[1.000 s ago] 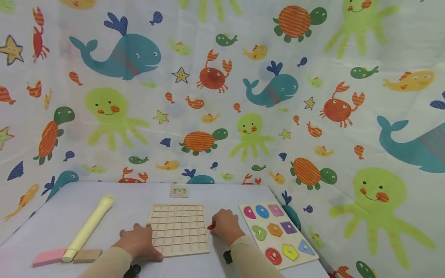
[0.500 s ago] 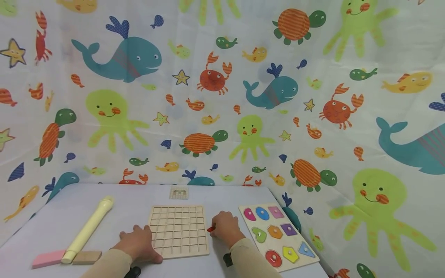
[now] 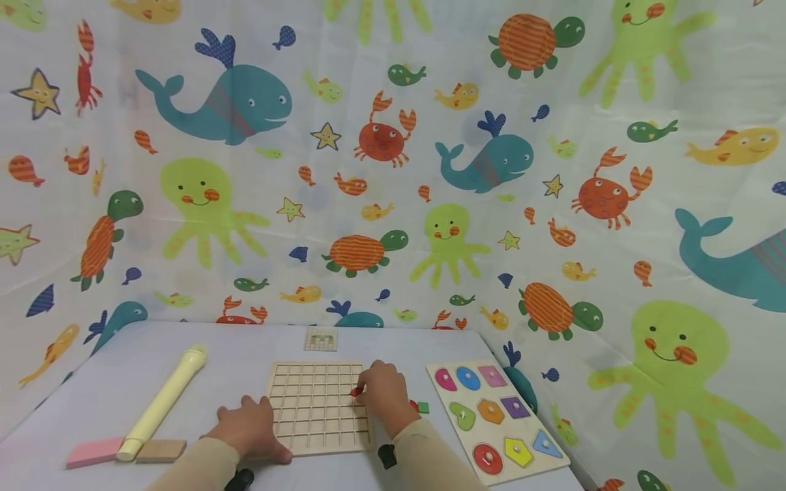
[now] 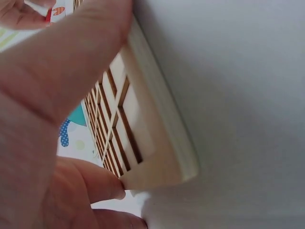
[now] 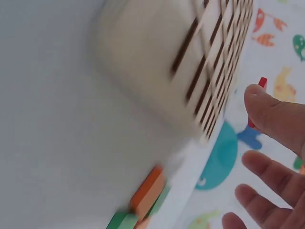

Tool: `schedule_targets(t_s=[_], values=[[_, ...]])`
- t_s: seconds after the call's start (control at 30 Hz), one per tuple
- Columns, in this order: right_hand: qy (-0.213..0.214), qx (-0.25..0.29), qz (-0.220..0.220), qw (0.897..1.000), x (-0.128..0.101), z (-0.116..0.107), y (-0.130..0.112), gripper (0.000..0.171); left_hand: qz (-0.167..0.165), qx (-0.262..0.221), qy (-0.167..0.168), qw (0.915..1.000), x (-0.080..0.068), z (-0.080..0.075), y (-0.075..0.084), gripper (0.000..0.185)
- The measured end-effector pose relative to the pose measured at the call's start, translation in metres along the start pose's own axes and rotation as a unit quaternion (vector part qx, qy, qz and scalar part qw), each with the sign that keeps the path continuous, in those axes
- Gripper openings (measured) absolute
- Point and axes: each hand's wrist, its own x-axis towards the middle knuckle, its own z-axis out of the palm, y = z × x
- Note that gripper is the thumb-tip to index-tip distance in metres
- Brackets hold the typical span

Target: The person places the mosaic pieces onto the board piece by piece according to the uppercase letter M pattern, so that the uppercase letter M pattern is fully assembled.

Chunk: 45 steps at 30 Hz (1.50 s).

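Note:
A square wooden grid board [image 3: 319,413] lies on the white table in the head view. My left hand [image 3: 245,429] rests at its near left corner, fingers spread along the left side and thumb at the near edge. In the left wrist view the thumb [image 4: 71,52] and a fingertip touch two sides of the board [image 4: 136,124]. My right hand [image 3: 385,397] is over the board's right edge. Thumb and forefinger pinch a small thin red piece [image 5: 262,83], the other fingers loosely spread. Beside that hand lie a green block [image 3: 423,407] and a red block [image 3: 414,406], partly hidden.
A shape puzzle board [image 3: 500,423] with knobbed pieces lies on the right. To the left are a pale yellow tube [image 3: 162,402], a pink block [image 3: 93,453] and a brown block [image 3: 161,451]. A small patterned square [image 3: 321,339] lies behind the grid board. Sea-animal cloth hangs behind.
My right hand has lifted from beside the grid board and moved left over its right edge with the red piece, uncovering the green and red blocks. The left hand has stayed in place.

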Motion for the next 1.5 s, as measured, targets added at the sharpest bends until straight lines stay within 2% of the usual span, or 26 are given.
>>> schedule_targets(t_s=[0.23, 0.73, 1.0, 1.37, 1.5], values=[[0.0, 0.013, -0.035, 0.999, 0.001, -0.005, -0.034, 0.013, -0.009, 0.003, 0.007, 0.9999, -0.004, -0.002, 0.0, 0.132], [-0.005, -0.004, -0.08, 0.997, 0.016, 0.011, -0.081, 0.013, -0.019, -0.002, 0.017, 0.9997, -0.007, -0.002, -0.002, 0.132], [-0.041, 0.006, -0.065, 0.997, 0.026, 0.013, -0.098, 0.013, -0.031, -0.019, 0.018, 0.9992, -0.003, 0.003, 0.001, 0.137], [-0.04, 0.019, -0.077, 0.996, 0.043, 0.016, -0.113, 0.013, -0.021, -0.014, 0.016, 0.9995, -0.003, 0.001, 0.006, 0.134], [-0.05, 0.018, -0.081, 0.995, 0.05, 0.022, -0.114, 0.016, -0.034, -0.026, 0.013, 0.999, -0.003, 0.003, 0.006, 0.134]])
